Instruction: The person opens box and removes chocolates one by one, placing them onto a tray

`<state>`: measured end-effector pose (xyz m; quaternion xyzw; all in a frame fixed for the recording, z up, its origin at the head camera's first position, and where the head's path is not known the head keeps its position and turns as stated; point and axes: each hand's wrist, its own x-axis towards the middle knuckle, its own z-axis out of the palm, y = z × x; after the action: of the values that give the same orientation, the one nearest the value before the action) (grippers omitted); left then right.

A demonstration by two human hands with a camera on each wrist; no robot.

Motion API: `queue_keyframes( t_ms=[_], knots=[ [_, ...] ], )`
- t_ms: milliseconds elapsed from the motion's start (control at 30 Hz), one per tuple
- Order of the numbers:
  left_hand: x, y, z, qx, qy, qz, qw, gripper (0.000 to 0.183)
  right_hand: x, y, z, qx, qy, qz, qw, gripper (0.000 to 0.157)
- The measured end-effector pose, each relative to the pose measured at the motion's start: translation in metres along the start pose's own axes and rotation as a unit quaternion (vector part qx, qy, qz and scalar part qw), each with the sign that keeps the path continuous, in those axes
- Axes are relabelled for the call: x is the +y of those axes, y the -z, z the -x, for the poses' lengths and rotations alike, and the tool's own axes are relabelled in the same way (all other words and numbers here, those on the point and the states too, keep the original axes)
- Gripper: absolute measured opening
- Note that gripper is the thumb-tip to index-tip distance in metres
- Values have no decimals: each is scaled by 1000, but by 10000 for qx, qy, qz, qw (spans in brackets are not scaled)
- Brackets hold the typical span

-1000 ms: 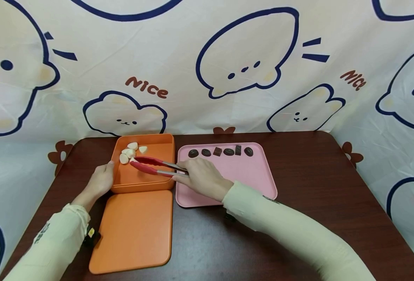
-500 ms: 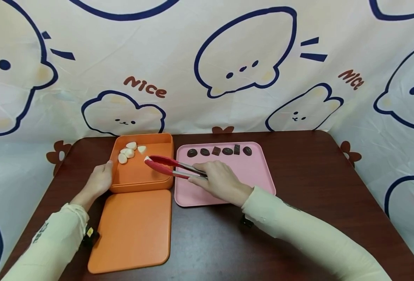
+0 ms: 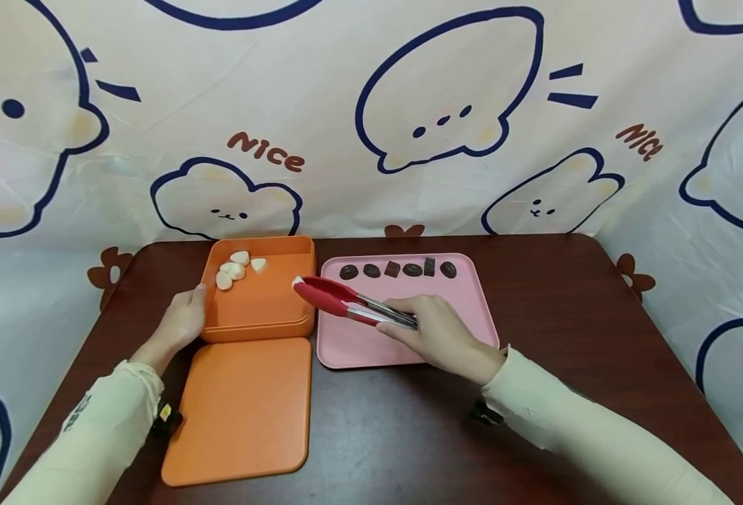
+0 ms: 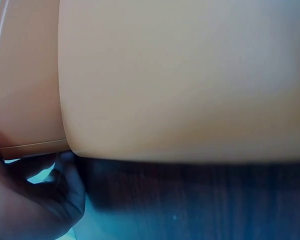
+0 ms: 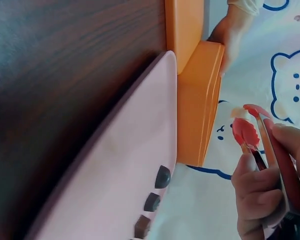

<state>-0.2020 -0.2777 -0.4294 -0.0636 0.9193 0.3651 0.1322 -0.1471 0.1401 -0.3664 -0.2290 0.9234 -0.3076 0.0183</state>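
My right hand (image 3: 442, 335) grips metal tongs with red tips (image 3: 322, 298) above the pink tray's left side. A small white chocolate piece (image 5: 238, 113) is pinched at the tong tips, in the air near the box's right wall. My left hand (image 3: 182, 319) holds the left side of the orange box (image 3: 264, 301), with curled fingers at its edge in the left wrist view. Several white chocolates (image 3: 223, 280) lie in the box's far left part. On the pink tray (image 3: 359, 344), several dark chocolates (image 3: 412, 269) form a row along the far edge.
An orange lid (image 3: 239, 414) lies flat in front of the box. The dark wooden table (image 3: 567, 315) extends to the right of the tray. Behind it hangs a white cloth (image 3: 327, 140) printed with cartoon animals.
My right hand has moved right with the tongs, lifting the white chocolate piece from beside the others in the box to over its right wall. My left hand stays on the box.
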Motion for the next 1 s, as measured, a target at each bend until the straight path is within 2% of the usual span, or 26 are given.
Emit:
queue_keyframes(
  t_ms=[233, 300, 500, 667, 833, 1000],
  knots=[
    [4, -1, 0, 99, -84, 20, 9999, 73, 13, 11, 17, -342, -388, -601, 9968, 25],
    [4, -1, 0, 153, -119, 10, 9998, 67, 18, 12, 21, -389, -433, -627, 9963, 24],
    [4, 0, 0, 38, -126, 77, 9999, 76, 33, 13, 31, -445, -494, -606, 9959, 25],
    [5, 2, -1, -8, -97, 58, 9999, 77, 48, 16, 37, -542, -492, -824, 9939, 27],
    [3, 2, 0, -50, -24, 51, 10000, 78, 59, 13, 38, -892, -497, -1151, 9881, 24],
    [1, 2, 1, -58, -20, 58, 10000, 78, 63, 7, 37, -1322, -640, -1574, 9766, 21]
  ],
)
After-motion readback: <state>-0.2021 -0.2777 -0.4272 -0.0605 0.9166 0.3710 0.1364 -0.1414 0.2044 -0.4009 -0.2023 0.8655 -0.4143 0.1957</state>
